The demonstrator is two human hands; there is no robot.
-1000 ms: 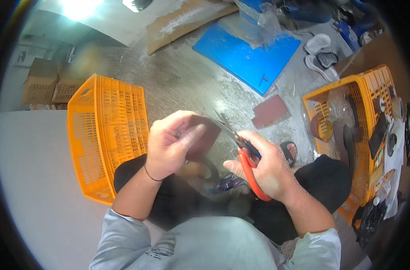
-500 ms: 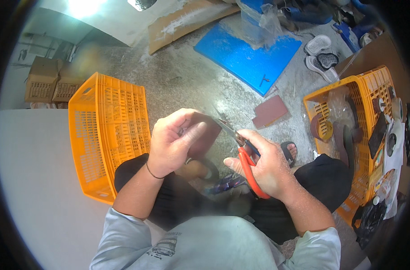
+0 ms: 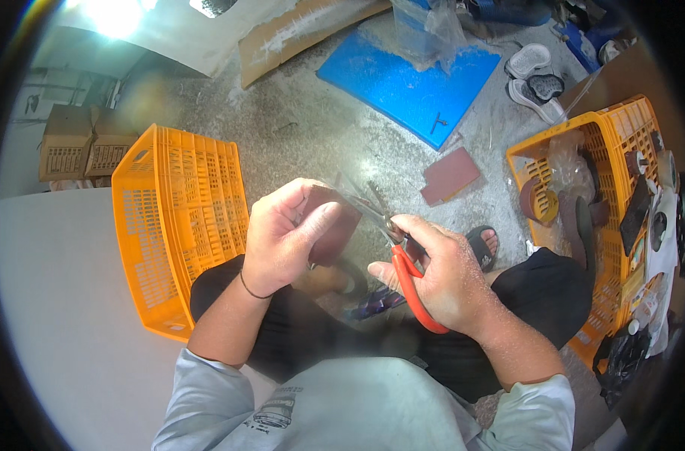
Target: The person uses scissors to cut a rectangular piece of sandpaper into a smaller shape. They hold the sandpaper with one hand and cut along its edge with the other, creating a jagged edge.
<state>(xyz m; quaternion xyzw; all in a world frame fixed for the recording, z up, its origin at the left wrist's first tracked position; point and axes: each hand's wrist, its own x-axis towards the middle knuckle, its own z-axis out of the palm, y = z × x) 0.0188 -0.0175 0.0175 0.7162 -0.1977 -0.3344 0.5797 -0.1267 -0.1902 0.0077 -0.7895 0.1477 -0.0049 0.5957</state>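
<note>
My left hand pinches a reddish-brown sheet of sandpaper between thumb and fingers; it hangs down in front of my lap, partly behind the thumb. My right hand is wrapped round a pair of scissors with red handles. Their blades are spread apart and point up and left, towards the sheet's upper edge. One blade overlaps that edge from this angle; whether it touches the sheet I cannot tell. Another piece of sandpaper, with a notched corner, lies on the floor beyond my right hand.
An orange plastic crate stands at my left. At my right, another orange crate holds abrasive rolls and plastic bags. Farther off, a blue board on the concrete floor carries a small T-shaped key. White-soled shoes lie beside it.
The scissor blades have spread wider apart. My right hand has shifted slightly left, while my left hand keeps its hold on the sandpaper. The whole view has shifted a little.
</note>
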